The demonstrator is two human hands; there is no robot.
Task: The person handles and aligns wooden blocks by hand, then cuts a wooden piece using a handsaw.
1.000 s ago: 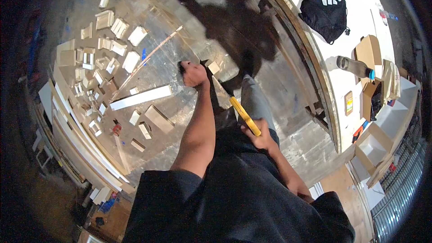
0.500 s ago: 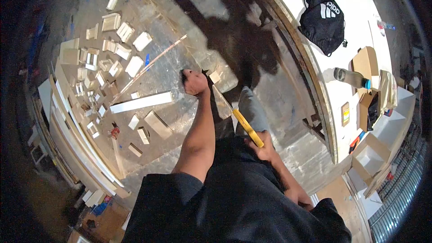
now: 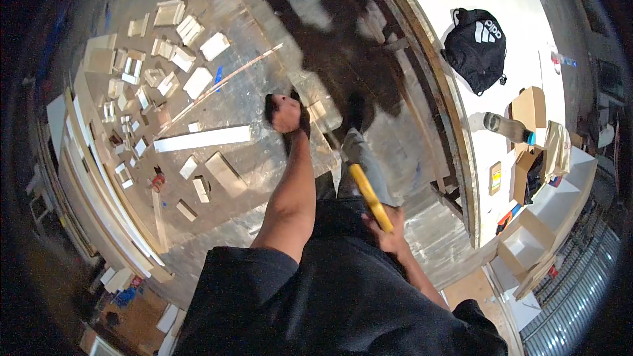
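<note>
The yellow-handled tool (image 3: 370, 192) slants in front of the grey trouser leg (image 3: 366, 161), its long axis running from the right hand (image 3: 388, 232) at lower right to upper left, with the far end toward the pale block (image 3: 316, 111). Beyond the yellow part it blurs, so its tip is hard to make out. The right fingers are clamped around the near end, partly hidden by the handle. The left hand (image 3: 286, 116), just beside the block, has its fingers curled in; whether they grip anything cannot be told against the dark patches there.
</note>
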